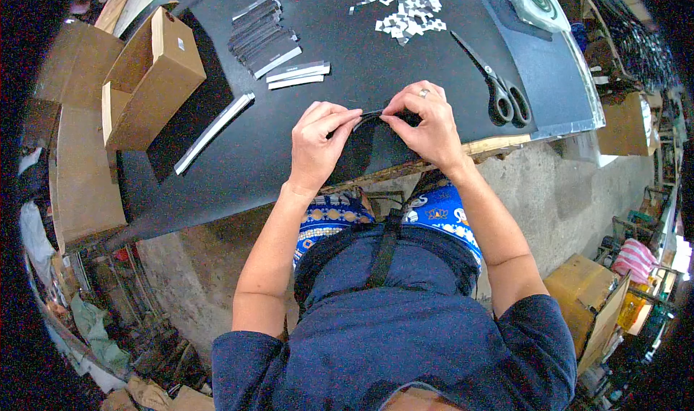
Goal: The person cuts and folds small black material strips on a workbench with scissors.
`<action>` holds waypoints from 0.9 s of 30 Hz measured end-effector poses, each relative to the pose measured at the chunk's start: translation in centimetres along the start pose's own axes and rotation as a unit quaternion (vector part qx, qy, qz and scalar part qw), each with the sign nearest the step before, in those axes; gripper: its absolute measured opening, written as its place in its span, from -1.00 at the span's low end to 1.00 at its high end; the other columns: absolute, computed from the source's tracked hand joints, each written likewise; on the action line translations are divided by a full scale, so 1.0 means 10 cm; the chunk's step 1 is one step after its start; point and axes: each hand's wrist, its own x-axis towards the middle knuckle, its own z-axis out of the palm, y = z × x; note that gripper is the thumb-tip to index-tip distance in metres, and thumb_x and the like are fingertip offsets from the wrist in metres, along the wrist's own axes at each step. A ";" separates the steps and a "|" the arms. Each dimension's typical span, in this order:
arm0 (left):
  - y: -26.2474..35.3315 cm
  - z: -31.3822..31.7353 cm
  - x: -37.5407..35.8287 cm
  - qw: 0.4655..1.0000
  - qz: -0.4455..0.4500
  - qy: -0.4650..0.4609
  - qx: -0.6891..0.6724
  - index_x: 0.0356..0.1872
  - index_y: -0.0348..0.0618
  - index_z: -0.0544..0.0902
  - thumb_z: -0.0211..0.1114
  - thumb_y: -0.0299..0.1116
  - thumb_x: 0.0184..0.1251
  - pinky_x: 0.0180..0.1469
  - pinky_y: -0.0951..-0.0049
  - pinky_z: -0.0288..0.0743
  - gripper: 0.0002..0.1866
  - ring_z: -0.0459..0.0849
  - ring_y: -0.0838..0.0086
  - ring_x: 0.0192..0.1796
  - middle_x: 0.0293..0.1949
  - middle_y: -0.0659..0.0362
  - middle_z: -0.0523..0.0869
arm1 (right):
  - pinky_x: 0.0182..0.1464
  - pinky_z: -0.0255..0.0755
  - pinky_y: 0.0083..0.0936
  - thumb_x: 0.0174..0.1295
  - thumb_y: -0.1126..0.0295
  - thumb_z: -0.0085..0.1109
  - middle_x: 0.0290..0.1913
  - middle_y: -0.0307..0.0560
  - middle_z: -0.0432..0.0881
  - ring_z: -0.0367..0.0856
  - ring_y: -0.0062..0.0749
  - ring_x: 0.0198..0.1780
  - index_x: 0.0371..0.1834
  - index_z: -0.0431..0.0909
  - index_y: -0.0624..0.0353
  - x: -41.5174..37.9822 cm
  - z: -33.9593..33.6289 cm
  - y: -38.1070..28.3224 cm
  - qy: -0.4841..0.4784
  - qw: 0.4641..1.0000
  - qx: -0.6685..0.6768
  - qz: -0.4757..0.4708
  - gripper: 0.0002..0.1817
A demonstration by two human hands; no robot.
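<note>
An open cardboard box (163, 82) stands left on the black bench (238, 187); a person's left hand (318, 136) and right hand (428, 125) pinch between fingers a narrow dark strip (371, 114), its long axis running crosswise from hand to hand, left of scissors (491, 80).

Thin flexible strip (371, 113): black. Flat smooth tabletop (332, 39): black. Stacked narrow strips (264, 39): dark grey, white-edged. Small square cut scraps (410, 24): white, mixed greys. Scissors' looped handles (502, 107): black. Open cardboard box (170, 75): plain brown. Short-sleeved cloth shirt (405, 331): plain navy. Patterned cloth legwear (439, 207): bright blue; white, gold motifs. Rounded bundle (635, 260): pink-and-white stripes.
</note>
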 end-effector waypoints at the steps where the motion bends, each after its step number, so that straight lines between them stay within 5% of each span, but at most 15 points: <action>1: 0.00 0.00 0.00 1.000 0.002 0.000 0.001 -0.30 -0.19 0.74 0.39 -0.54 0.04 -0.25 0.41 0.49 -0.84 0.62 0.35 -0.31 -0.41 0.14 0.68 | 0.02 0.31 -0.40 -0.11 0.48 0.39 -0.38 -0.23 0.64 0.58 -0.34 -0.18 -0.49 0.63 0.08 0.00 0.00 0.00 0.004 1.000 -0.002 -0.003 -0.88; 27: 0.04 -0.02 0.01 0.999 0.015 -0.018 0.024 -0.28 -0.17 0.74 0.41 -0.49 0.07 -0.22 0.43 0.51 -0.85 0.65 0.35 -0.28 -0.36 0.13 0.72 | 0.04 0.24 -0.31 -0.13 0.44 0.39 -0.37 -0.25 0.60 0.52 -0.30 -0.15 -0.49 0.60 0.02 -0.03 0.07 0.06 0.024 1.000 -0.006 -0.015 -0.85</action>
